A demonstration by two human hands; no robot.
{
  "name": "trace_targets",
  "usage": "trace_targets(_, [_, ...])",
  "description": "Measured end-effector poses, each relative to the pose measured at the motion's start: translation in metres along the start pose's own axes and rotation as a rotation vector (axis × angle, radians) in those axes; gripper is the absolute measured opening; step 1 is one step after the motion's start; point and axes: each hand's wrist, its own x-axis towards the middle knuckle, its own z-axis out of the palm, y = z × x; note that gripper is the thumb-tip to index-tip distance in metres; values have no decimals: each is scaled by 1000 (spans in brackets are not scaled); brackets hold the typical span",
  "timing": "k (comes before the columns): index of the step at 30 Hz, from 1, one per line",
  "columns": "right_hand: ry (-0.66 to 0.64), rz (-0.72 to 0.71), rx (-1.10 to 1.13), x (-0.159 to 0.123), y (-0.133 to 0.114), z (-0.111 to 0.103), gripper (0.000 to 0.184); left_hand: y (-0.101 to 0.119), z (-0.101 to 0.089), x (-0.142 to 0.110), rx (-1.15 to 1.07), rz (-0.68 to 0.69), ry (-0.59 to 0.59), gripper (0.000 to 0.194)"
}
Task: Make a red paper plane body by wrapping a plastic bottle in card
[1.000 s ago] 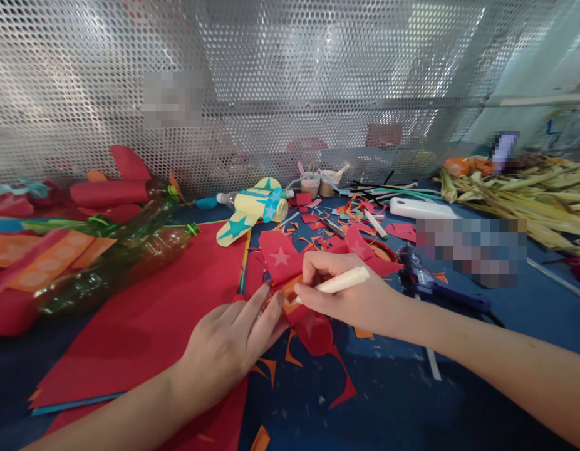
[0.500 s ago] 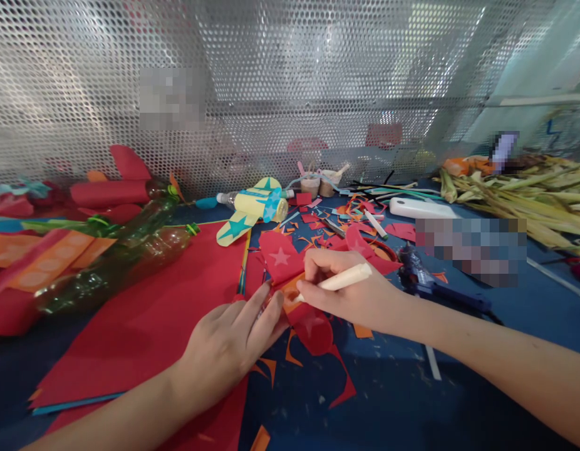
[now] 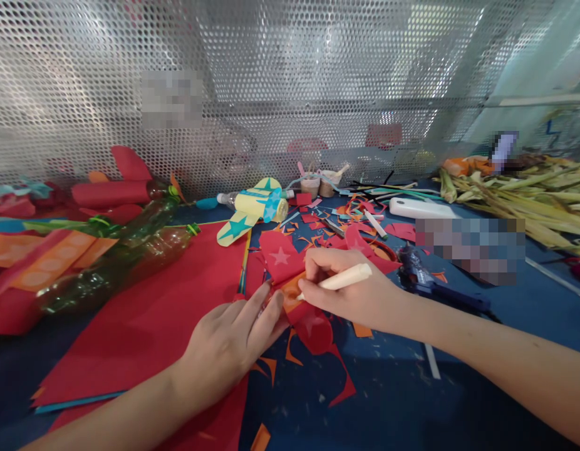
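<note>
A white marker (image 3: 349,277) is pinched in my right hand (image 3: 365,297). Its tip meets the orange strip (image 3: 290,305) on a red paper-covered model plane (image 3: 313,332), whose wings carry pale stars. From the left, my left hand (image 3: 227,338) grips the plane's body; the undersides of those fingers are hidden. Beyond both hands lies a yellow model plane (image 3: 257,207) with teal stars, built round a plastic bottle. Below the red plane are curved orange and red paper scraps (image 3: 344,379).
Stacked red paper sheets (image 3: 144,338) lie at left, beside green plastic bottles (image 3: 97,282). A dark blue glue gun (image 3: 440,291) rests right of my right hand. Farther back are two small pots (image 3: 321,183), many scraps and dried husks (image 3: 534,188). A perforated metal screen (image 3: 290,81) stands behind.
Both hands keep nearly the same place, with the marker tip still at the orange strip. Only a very slight shift of the right hand shows.
</note>
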Motion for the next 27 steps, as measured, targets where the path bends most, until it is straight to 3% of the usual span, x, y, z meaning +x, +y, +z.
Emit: trace_targets(27, [20, -25, -14, 0, 1, 0, 21, 0, 0, 1, 0, 11, 14, 21])
